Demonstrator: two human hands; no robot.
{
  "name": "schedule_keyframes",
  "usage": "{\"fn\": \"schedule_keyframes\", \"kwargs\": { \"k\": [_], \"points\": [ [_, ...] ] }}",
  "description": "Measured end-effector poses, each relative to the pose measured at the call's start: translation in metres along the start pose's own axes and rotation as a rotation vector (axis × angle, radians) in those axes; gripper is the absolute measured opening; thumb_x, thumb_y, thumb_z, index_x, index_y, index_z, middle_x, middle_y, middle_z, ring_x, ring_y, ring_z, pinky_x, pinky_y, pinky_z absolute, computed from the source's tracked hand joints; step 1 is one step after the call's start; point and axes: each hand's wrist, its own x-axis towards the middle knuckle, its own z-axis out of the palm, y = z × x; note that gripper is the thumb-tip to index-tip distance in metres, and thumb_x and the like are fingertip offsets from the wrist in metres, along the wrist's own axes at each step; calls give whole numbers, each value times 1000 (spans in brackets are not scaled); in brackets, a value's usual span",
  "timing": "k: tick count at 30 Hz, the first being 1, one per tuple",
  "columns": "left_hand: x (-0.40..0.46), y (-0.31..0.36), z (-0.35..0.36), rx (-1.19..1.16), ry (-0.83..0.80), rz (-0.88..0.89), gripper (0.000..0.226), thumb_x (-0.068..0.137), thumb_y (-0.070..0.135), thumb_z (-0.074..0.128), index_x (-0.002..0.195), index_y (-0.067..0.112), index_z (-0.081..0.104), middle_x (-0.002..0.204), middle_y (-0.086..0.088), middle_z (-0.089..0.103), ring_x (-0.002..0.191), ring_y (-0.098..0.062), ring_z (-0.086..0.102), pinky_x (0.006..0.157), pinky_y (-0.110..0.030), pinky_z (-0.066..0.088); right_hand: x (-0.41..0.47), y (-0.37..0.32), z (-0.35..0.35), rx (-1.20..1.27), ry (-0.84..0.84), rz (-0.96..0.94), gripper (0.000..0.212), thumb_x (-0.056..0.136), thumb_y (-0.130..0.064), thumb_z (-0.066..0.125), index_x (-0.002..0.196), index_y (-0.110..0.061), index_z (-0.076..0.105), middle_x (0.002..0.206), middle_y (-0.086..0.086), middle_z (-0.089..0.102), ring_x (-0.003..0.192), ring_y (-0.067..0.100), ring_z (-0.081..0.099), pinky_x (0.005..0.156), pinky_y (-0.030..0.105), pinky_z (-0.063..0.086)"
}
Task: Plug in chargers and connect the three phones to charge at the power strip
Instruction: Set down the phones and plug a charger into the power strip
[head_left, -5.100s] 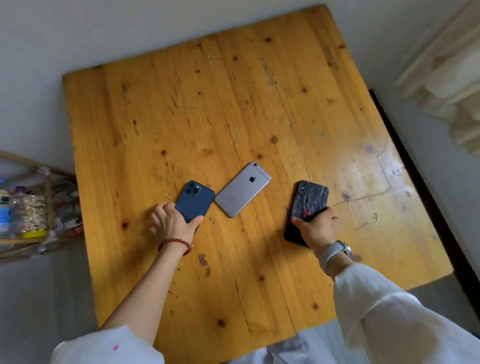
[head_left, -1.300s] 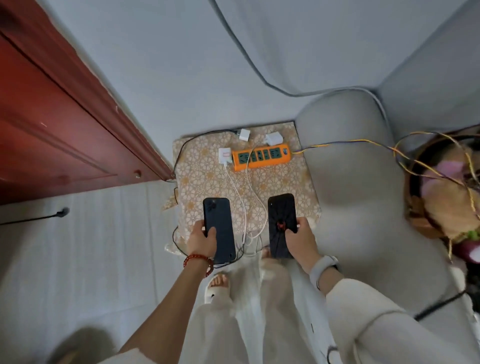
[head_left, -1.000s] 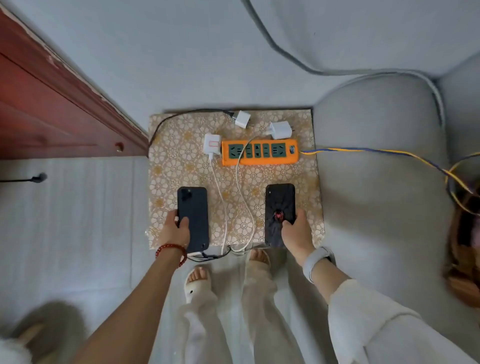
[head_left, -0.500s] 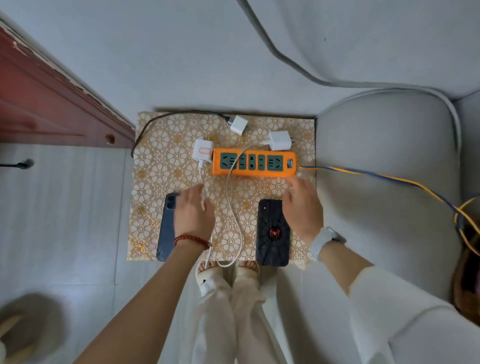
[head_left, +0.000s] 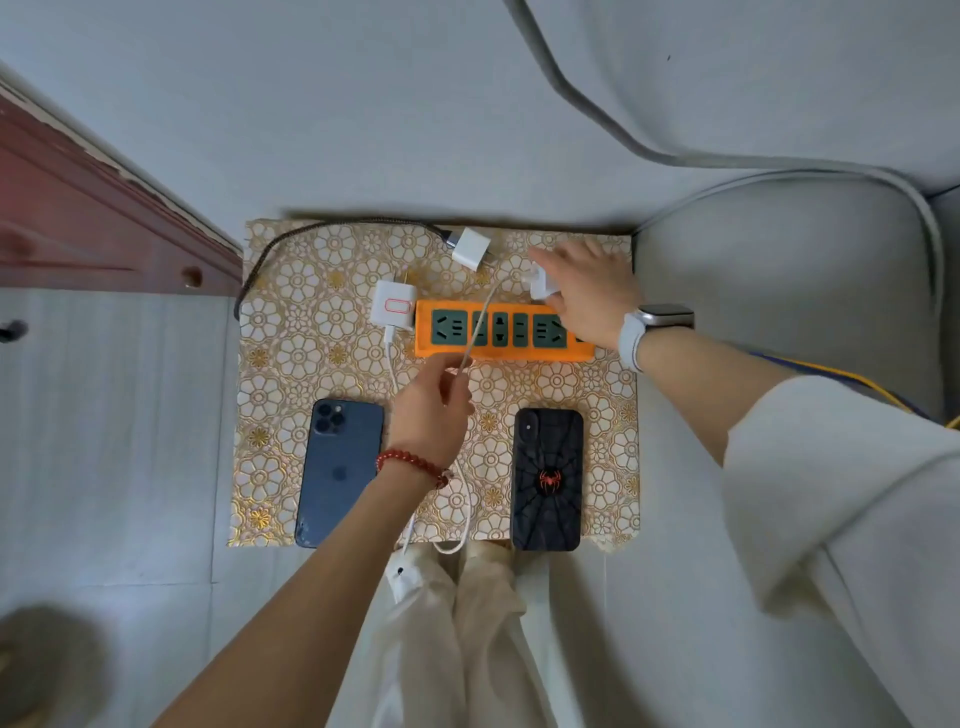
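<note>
An orange power strip (head_left: 519, 354) with green sockets lies across a floral mat (head_left: 291, 358). A blue phone (head_left: 340, 467) lies face down at the mat's front left, a black spider-case phone (head_left: 545, 478) at the front right. My right hand (head_left: 587, 291) rests behind the strip, fingers closing on a white charger (head_left: 540, 283). My left hand (head_left: 431, 410) pinches that charger's white cable (head_left: 478, 322), which crosses the strip. Two other white chargers lie nearby: one (head_left: 394, 310) at the strip's left end, one (head_left: 470, 248) at the back with a dark braided cable (head_left: 270, 249).
A grey sofa cushion (head_left: 789, 291) borders the mat on the right. A red-brown wooden door frame (head_left: 93, 228) stands at the left. Yellow and blue wires (head_left: 852, 376) run from the strip's right end. My legs (head_left: 467, 623) stand at the mat's front edge.
Both hands have let go of the phones, which now lie on the mat. My right hand has reached past the strip to the white charger; my left has taken hold of its cable.
</note>
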Motion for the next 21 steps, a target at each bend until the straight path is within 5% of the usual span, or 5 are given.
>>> {"fn": "schedule_keyframes", "kwargs": {
  "k": [3,6,10,15,21],
  "points": [
    [-5,5,-16,-91,43,54,14,91,14,45,96,22,55,65,5,57,54,-12,55,52,-24,49,-9,0,-9,-47,139,-66,46,84,-21,53,128,-14,41,118,16,49,108,32,43,86,42,40],
    [-6,8,-29,-140,112,63,10,90,16,48,91,22,56,66,5,57,53,-12,52,50,-27,45,-25,-6,-12,241,206,-57,50,78,-17,60,125,-9,43,119,17,48,109,30,44,86,33,40],
    [-7,12,-36,-130,108,94,7,89,18,52,88,19,58,64,6,56,53,-10,48,48,-21,41,-46,-10,-7,607,79,-9,52,77,-7,63,124,-11,41,126,13,45,106,25,52,87,34,49],
    [-11,12,-36,-51,-62,93,9,86,23,56,80,16,59,61,8,52,54,-3,45,46,-4,37,-57,7,-10,687,32,23,48,77,-3,62,118,-19,45,118,1,51,106,22,54,86,38,51],
    [-20,9,-37,-46,-114,95,6,84,18,59,78,20,60,68,6,57,62,-6,51,59,-13,45,-59,13,-13,716,-33,2,45,77,-3,65,115,-21,48,119,5,55,106,21,56,90,36,52]
  ]
}}
